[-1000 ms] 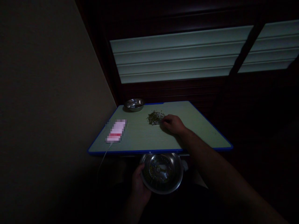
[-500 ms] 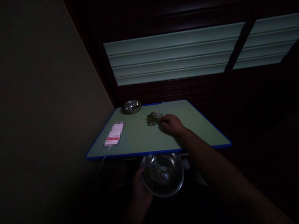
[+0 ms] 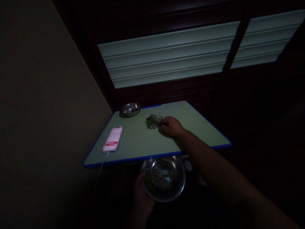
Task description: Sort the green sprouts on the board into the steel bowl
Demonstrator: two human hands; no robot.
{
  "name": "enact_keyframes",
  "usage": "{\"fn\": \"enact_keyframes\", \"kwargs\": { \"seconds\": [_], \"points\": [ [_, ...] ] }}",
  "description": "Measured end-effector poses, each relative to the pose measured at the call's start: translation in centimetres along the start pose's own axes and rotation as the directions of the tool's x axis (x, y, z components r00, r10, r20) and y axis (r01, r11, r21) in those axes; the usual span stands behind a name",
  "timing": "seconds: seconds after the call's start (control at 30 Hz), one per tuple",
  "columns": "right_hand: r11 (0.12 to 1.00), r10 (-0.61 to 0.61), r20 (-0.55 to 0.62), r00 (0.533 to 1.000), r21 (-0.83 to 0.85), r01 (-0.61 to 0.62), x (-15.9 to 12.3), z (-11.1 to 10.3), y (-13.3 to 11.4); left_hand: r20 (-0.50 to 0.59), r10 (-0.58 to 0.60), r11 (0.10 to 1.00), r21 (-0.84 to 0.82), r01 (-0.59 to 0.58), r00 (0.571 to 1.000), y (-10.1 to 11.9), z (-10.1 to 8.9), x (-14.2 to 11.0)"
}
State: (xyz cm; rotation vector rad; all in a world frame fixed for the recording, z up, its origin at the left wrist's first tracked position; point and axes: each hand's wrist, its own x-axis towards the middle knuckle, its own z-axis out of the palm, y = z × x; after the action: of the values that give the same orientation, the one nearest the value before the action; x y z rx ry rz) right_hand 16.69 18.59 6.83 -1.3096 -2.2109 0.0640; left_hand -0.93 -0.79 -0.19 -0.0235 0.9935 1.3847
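Note:
My left hand point(image 3: 142, 192) grips the left rim of a shiny metal bowl point(image 3: 181, 184), thumb over the edge. The bowl is just below the table's near edge, with greenish-yellow bits or reflections inside; the dimness hides which. On the pale green tabletop point(image 3: 138, 143) lies a loose pile of small dark green-brown pieces point(image 3: 152, 121), like seeds or beans. My right hand point(image 3: 171, 125) rests at the pile's right edge with its fingers curled together. Something pale shows by the fingertips, too dark to name.
A second metal bowl point(image 3: 131, 109) stands at the table's back left corner. A blurred-out phone point(image 3: 113, 139) lies at the left, its white cable point(image 3: 101, 168) hanging over the near edge. Behind the table rises a dark wooden louvred panel point(image 3: 166, 54); a wall point(image 3: 47, 95) borders the left.
The whole view has shifted a little, so things appear slightly farther left. My right hand stays at the pile's right edge, and my left hand still holds the bowl.

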Motion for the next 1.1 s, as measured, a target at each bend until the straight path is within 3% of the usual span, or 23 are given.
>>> {"fn": "enact_keyframes", "kwargs": {
  "seconds": [1.1],
  "points": [
    [0.999, 0.022, -0.014, 1.0, 0.044, -0.022, -0.03, -0.12, 0.06, 0.042, -0.034, 0.999, -0.025, 0.036, 0.999, 0.1, -0.1, 0.17]
  ]
}}
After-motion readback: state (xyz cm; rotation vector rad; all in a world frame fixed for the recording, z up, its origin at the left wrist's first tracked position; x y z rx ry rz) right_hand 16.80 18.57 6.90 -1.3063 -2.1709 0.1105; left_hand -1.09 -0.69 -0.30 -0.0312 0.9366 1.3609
